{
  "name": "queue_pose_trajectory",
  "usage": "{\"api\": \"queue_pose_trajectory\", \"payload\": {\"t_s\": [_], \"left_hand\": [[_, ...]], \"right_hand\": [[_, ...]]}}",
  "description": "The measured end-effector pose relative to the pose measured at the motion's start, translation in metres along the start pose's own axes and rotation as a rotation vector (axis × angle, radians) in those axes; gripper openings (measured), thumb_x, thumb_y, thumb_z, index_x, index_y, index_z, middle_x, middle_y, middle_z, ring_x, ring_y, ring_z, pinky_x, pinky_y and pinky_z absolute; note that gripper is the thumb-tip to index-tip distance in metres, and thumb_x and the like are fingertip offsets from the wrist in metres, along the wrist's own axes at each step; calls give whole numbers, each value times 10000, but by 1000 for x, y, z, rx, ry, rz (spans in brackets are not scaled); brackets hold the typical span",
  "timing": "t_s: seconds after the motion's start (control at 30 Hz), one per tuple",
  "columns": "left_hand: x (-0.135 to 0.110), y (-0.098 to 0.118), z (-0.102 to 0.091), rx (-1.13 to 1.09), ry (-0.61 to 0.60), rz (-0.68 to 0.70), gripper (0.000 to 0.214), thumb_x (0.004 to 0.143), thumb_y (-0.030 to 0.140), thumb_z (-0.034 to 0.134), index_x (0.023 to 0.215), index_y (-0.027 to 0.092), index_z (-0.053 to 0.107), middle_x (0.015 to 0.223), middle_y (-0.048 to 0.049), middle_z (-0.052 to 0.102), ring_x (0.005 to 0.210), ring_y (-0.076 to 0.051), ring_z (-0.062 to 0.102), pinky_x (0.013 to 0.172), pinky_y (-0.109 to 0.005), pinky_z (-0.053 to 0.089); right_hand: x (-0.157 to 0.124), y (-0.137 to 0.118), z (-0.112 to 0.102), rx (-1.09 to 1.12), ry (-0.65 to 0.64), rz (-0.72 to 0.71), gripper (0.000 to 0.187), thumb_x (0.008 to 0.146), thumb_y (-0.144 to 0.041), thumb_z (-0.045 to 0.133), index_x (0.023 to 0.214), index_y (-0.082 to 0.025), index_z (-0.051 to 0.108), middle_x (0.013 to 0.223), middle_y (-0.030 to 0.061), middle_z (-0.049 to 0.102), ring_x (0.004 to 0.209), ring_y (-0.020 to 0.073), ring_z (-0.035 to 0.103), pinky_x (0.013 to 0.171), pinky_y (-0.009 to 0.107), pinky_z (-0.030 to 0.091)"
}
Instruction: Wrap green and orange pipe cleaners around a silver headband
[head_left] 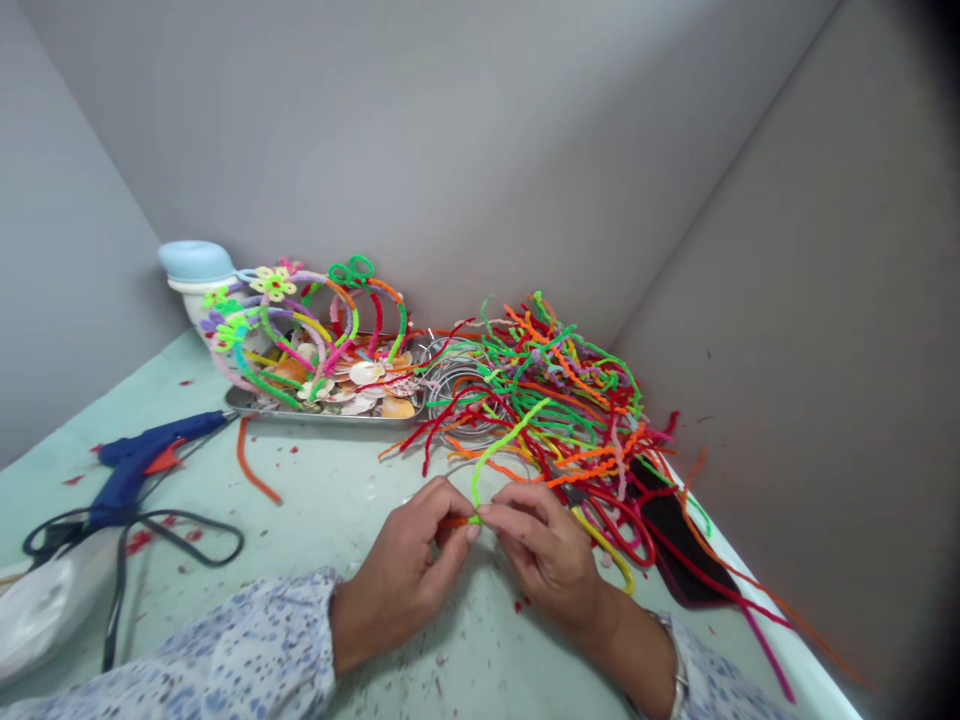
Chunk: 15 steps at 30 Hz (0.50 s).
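Note:
Both hands meet above the front middle of the table, fingertips nearly touching. My left hand is closed in a pinch on a short orange fuzzy section. Beside it, my right hand pinches the lower end of a lime-green pipe cleaner, which bends at the fingertips and curves up and away to the right. At the pinch the green meets the orange. A thin wire curve shows just beyond the hands; whether it joins the held piece is hidden by the fingers.
Pipe-cleaner-wrapped hoops with flowers stand in a metal tray of seashells. Right of it lie wire rings and a heap of pipe cleaners. Red-handled scissors, a dark phone-like slab and a blue glue gun lie around.

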<state>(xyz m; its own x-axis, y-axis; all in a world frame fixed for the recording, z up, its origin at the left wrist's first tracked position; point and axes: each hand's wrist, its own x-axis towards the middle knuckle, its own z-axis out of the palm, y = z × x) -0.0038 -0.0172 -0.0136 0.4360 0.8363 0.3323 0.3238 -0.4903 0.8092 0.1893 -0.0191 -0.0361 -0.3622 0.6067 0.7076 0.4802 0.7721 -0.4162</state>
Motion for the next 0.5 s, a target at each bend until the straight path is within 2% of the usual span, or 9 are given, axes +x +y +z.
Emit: {"api": "queue_pose_trajectory", "payload": {"t_s": [0.3, 0.5], "left_hand": [[0, -2, 1, 34, 18, 0, 63, 923, 203, 472, 917, 186, 532, 828, -13, 531, 719, -142, 503, 642, -272, 386], [0, -2, 3, 57, 20, -5, 65, 925, 196, 464, 919, 189, 528, 845, -22, 543, 741, -150, 514, 659, -280, 397]], "right_hand": [[-1, -2, 2, -49, -20, 43, 336, 899, -71, 511, 1175, -250, 578, 943, 59, 556, 815, 163, 611, 692, 282, 540], [-1, -2, 3, -57, -61, 91, 280, 921, -108, 487, 1162, -229, 558, 955, 70, 553, 853, 184, 612, 751, 323, 546]]}}
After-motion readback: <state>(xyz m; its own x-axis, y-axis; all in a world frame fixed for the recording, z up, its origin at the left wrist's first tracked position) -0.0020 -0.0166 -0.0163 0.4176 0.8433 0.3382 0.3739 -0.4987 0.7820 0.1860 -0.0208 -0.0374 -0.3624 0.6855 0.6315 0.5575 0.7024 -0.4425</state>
